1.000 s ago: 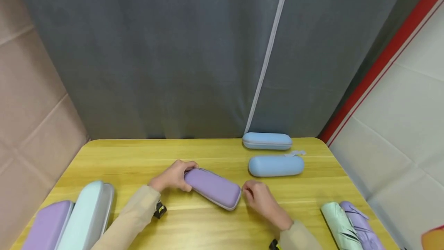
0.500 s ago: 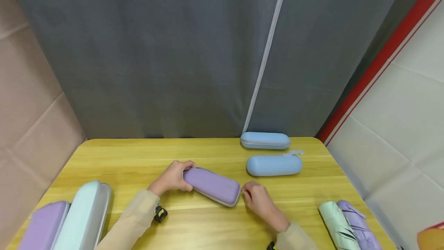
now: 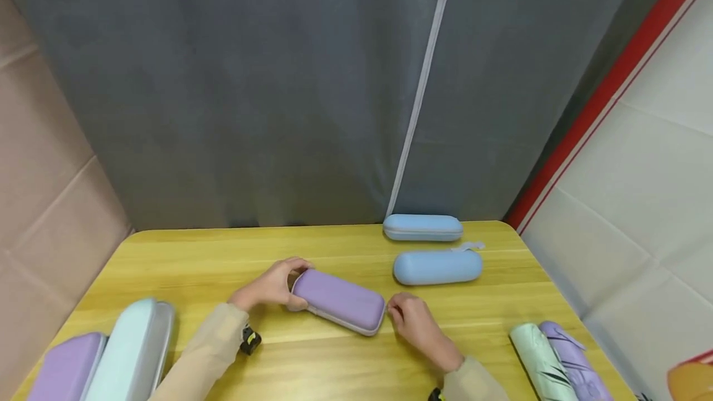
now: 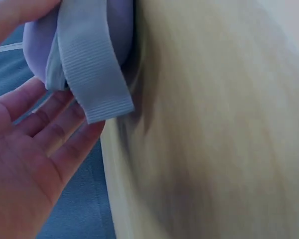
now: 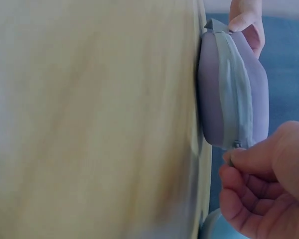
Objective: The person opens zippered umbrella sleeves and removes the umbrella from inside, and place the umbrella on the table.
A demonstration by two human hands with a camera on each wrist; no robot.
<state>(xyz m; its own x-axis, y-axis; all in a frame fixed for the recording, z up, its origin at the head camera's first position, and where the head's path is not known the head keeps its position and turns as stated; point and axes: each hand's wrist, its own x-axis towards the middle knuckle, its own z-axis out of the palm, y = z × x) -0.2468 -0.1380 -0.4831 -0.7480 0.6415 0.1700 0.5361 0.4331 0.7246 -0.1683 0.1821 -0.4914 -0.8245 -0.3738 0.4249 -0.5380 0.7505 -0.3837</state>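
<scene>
A purple zip case (image 3: 341, 302) lies slanted on the wooden table between both hands. My left hand (image 3: 272, 286) holds its left end, thumb on the near side and fingers on the far side. The left wrist view shows a grey ribbed strap (image 4: 92, 64) hanging at that end, beside the fairly straight fingers (image 4: 60, 132). At the right end, thumb and index finger of my right hand (image 3: 419, 325) pinch the zipper pull (image 5: 237, 144), mostly hidden by the fingertips. The visible stretch of zip (image 5: 234, 84) along the case's side looks closed.
Two blue cases (image 3: 437, 267) (image 3: 423, 228) lie at the back right. A mint case (image 3: 125, 348) and another purple case (image 3: 68, 367) stand at the left front. Two folded umbrellas, green (image 3: 544, 361) and purple (image 3: 576, 361), lie at the right front. A grey curtain (image 3: 250, 91) hangs behind the table.
My left hand has shifted slightly left on the case's end, and a gap now shows between its thumb and index finger. The right hand stays almost still at the zipper end.
</scene>
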